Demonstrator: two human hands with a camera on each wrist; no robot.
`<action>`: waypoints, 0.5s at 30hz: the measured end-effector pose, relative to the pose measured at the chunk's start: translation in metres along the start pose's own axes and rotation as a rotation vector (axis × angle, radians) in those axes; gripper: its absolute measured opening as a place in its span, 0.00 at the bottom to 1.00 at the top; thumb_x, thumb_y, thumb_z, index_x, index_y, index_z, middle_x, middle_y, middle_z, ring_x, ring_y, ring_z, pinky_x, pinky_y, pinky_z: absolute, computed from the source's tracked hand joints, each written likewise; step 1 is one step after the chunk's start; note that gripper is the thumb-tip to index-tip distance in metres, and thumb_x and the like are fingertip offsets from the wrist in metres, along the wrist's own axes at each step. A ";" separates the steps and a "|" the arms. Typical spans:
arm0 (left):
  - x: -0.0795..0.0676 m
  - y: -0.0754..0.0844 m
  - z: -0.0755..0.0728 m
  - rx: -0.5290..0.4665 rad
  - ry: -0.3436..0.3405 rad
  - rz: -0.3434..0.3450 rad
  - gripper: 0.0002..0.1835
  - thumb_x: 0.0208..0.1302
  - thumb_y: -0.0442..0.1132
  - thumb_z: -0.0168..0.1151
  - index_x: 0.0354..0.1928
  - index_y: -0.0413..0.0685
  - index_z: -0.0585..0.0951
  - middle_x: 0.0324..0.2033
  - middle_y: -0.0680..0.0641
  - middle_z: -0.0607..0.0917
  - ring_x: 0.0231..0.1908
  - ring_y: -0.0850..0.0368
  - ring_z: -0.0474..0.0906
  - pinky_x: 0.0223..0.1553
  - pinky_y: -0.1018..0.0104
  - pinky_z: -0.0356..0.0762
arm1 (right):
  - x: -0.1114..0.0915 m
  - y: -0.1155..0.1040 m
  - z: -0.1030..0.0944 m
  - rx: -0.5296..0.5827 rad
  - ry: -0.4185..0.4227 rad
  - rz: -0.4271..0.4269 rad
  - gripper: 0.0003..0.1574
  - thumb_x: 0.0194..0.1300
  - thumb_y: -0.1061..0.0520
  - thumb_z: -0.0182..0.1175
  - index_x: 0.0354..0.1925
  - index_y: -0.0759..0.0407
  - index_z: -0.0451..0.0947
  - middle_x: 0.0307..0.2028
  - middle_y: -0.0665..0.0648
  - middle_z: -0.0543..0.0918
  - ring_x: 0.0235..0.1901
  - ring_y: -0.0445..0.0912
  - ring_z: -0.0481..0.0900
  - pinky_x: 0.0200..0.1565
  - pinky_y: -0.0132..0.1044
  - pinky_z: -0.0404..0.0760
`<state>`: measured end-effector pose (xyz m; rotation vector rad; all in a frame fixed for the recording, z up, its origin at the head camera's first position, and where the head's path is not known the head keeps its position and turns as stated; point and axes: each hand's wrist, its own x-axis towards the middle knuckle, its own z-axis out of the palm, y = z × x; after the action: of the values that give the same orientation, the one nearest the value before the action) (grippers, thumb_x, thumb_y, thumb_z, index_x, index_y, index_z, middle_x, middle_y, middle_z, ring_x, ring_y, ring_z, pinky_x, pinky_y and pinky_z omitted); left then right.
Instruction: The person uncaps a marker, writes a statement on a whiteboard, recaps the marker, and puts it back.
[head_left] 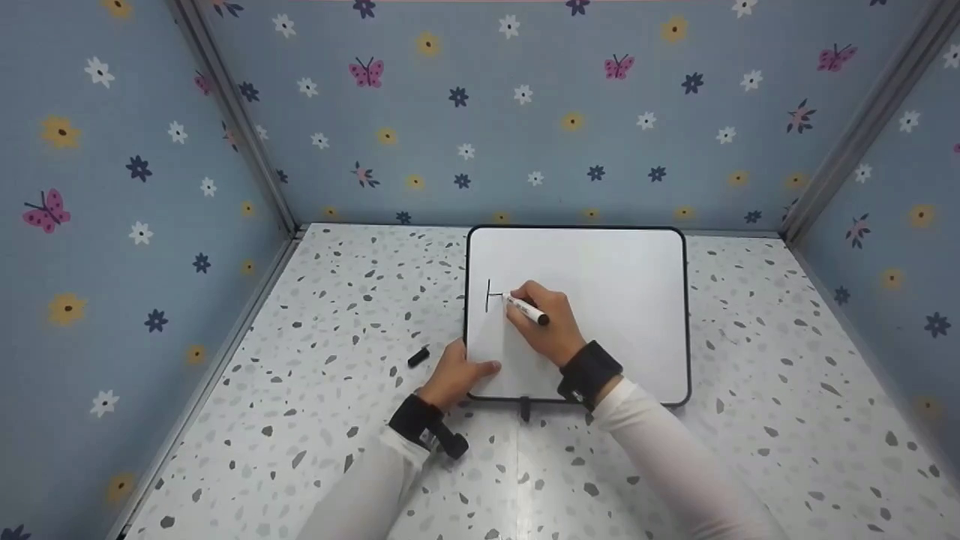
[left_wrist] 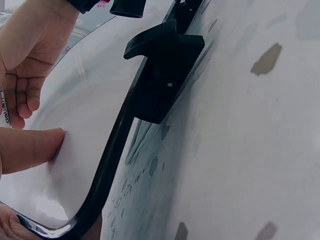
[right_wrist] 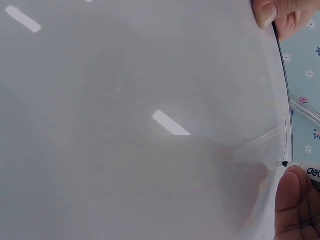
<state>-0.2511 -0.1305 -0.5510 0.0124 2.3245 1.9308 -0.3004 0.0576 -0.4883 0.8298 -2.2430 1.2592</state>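
A whiteboard [head_left: 622,300] with a thin black frame lies on the speckled tabletop. My right hand [head_left: 555,324] pinches a white marker [head_left: 527,308] with a black end, its tip on the board's left part. A black upright stroke [head_left: 487,301] stands there, with a short sideways stroke running from its middle to the tip. With the thumb [left_wrist: 32,150] on the white surface and the fingers around the frame, my left hand [head_left: 453,375] grips the board's lower left edge. The right wrist view shows the marker's dark tip [right_wrist: 285,164] touching the surface.
A small black marker cap [head_left: 418,357] lies on the table [head_left: 337,315] left of the board. From the board's lower frame juts a black clip [left_wrist: 162,70]. Blue patterned walls [head_left: 495,112] with metal corner posts enclose the table at the back and both sides.
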 end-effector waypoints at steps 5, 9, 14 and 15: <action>0.000 0.000 0.000 0.007 0.001 0.005 0.28 0.62 0.30 0.72 0.65 0.31 0.79 0.59 0.35 0.88 0.59 0.44 0.85 0.69 0.45 0.78 | 0.001 0.000 0.001 -0.038 -0.004 0.010 0.04 0.66 0.66 0.64 0.39 0.67 0.83 0.32 0.63 0.91 0.26 0.44 0.77 0.32 0.32 0.75; 0.000 0.000 -0.001 0.015 0.004 -0.003 0.29 0.62 0.31 0.72 0.66 0.31 0.79 0.59 0.35 0.88 0.59 0.44 0.85 0.70 0.44 0.78 | 0.001 -0.001 0.000 -0.024 0.000 0.005 0.05 0.65 0.65 0.64 0.39 0.67 0.84 0.31 0.62 0.91 0.26 0.44 0.78 0.33 0.32 0.76; 0.000 0.000 -0.001 0.018 0.010 -0.012 0.29 0.62 0.31 0.72 0.65 0.30 0.79 0.59 0.33 0.87 0.60 0.42 0.85 0.71 0.43 0.78 | 0.006 -0.001 -0.002 -0.004 0.027 -0.015 0.04 0.66 0.65 0.64 0.38 0.67 0.83 0.31 0.62 0.90 0.26 0.44 0.77 0.32 0.32 0.74; 0.000 0.000 -0.001 0.015 0.011 -0.013 0.29 0.62 0.31 0.72 0.65 0.30 0.79 0.59 0.33 0.87 0.60 0.42 0.85 0.71 0.43 0.77 | 0.007 0.000 -0.003 -0.006 0.030 -0.013 0.04 0.66 0.64 0.64 0.38 0.67 0.83 0.31 0.62 0.90 0.26 0.44 0.77 0.32 0.32 0.74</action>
<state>-0.2516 -0.1310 -0.5506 -0.0116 2.3403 1.9124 -0.3050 0.0579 -0.4824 0.8168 -2.2127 1.2503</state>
